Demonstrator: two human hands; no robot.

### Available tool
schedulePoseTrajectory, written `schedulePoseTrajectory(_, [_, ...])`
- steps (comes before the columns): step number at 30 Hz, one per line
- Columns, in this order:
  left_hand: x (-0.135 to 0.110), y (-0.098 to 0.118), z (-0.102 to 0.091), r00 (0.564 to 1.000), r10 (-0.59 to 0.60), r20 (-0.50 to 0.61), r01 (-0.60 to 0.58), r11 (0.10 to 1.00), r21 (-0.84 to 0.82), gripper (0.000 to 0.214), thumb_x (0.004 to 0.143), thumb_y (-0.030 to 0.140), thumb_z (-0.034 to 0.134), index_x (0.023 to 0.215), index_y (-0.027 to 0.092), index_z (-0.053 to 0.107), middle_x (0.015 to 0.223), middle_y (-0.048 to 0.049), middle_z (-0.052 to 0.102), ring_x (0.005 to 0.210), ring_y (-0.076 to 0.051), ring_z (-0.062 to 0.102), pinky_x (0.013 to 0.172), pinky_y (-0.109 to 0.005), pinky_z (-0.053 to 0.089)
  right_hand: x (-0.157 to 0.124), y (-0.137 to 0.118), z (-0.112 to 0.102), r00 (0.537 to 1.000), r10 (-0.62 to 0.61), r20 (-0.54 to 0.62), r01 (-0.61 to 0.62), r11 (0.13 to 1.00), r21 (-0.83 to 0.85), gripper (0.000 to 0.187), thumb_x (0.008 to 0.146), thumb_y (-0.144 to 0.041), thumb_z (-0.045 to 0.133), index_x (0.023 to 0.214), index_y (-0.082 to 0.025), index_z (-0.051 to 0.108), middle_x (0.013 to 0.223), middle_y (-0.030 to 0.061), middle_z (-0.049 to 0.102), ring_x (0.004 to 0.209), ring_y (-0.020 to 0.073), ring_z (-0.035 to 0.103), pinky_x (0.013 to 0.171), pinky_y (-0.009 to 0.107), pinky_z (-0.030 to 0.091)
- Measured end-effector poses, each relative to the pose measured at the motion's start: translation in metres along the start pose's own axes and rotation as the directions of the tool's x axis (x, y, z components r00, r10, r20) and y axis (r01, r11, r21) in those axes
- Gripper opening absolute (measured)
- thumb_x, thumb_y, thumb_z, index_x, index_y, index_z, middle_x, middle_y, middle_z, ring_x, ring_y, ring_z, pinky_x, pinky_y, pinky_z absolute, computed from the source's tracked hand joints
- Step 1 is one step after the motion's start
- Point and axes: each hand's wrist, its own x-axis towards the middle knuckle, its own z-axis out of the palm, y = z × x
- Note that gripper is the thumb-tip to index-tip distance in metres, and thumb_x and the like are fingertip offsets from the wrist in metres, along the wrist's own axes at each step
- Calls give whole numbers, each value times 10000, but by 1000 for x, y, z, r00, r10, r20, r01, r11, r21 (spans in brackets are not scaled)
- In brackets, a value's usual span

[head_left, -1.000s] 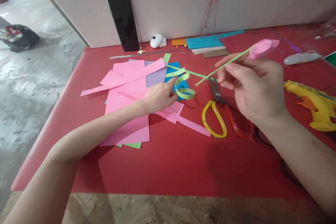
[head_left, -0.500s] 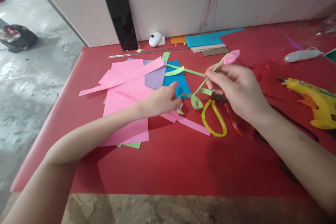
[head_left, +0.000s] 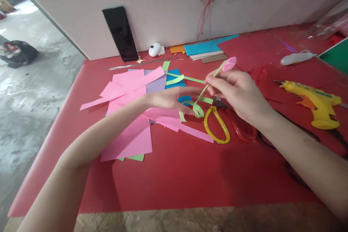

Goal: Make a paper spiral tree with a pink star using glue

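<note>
My right hand (head_left: 240,92) is closed in a pinch on the thin green stem (head_left: 211,81) of a paper flower. Its pink bud (head_left: 230,63) points up and away from me. A curled green paper strip (head_left: 196,109) hangs from the stem's lower end and rests on the red table (head_left: 176,174). My left hand (head_left: 170,99) lies just left of the curl, over the pink paper sheets (head_left: 130,136). Its fingers are stretched and spread, thumb and forefinger on either side of the strip. It grips nothing.
Scissors (head_left: 219,128) with one yellow and one red handle lie just under my right hand. A yellow glue gun (head_left: 312,101) sits at the right, its black cord trailing toward me. A black phone (head_left: 121,34) leans on the wall beside stacked coloured paper (head_left: 209,47).
My right hand has brought the flower stem left and down toward my left hand. The green curl came along. My left hand has opened its fingers beside the curl.
</note>
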Motion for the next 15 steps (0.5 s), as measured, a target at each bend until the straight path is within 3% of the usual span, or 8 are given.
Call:
schedulePoseTrajectory(4, [4, 0, -3, 990, -54, 133, 42, 995, 95, 668, 715, 294, 732, 1351, 248, 532, 1457, -60, 541, 1352, -275, 505, 1128, -430, 403, 1, -3, -1, 1000, -13, 19, 13, 1000, -19, 318, 896, -222, 541, 585, -165, 501, 552, -31, 479, 515, 59, 394, 536, 256, 300])
schedulePoseTrajectory(7, [-2, -2, -6, 981, -99, 164, 70, 982, 177, 746, 711, 296, 749, 1402, 244, 474, 1493, -82, 497, 1402, -283, 439, 1149, -446, 370, 0, -7, -2, 999, -36, -13, 36, 999, -7, 343, 892, -208, 543, 558, -165, 480, 534, -33, 465, 507, 55, 387, 533, 258, 296])
schedulePoseTrajectory(12, [-13, -6, -6, 988, -136, 78, 108, 949, 296, 617, 768, 217, 702, 1358, 220, 521, 1452, -111, 525, 1346, -261, 494, 1119, -436, 399, -3, -12, -4, 998, -50, -44, 51, 998, 44, 290, 901, -211, 527, 615, -166, 516, 525, -40, 465, 488, 51, 373, 503, 251, 286])
schedulePoseTrajectory(15, [-17, -9, -2, 997, -82, 16, 73, 949, 306, 497, 765, 302, 739, 1236, 204, 613, 1461, -114, 511, 1368, -274, 477, 1127, -442, 403, -3, -13, -5, 998, -59, 11, 57, 988, 146, 242, 911, -227, 511, 681, -170, 561, 497, -50, 439, 480, 55, 371, 483, 236, 293])
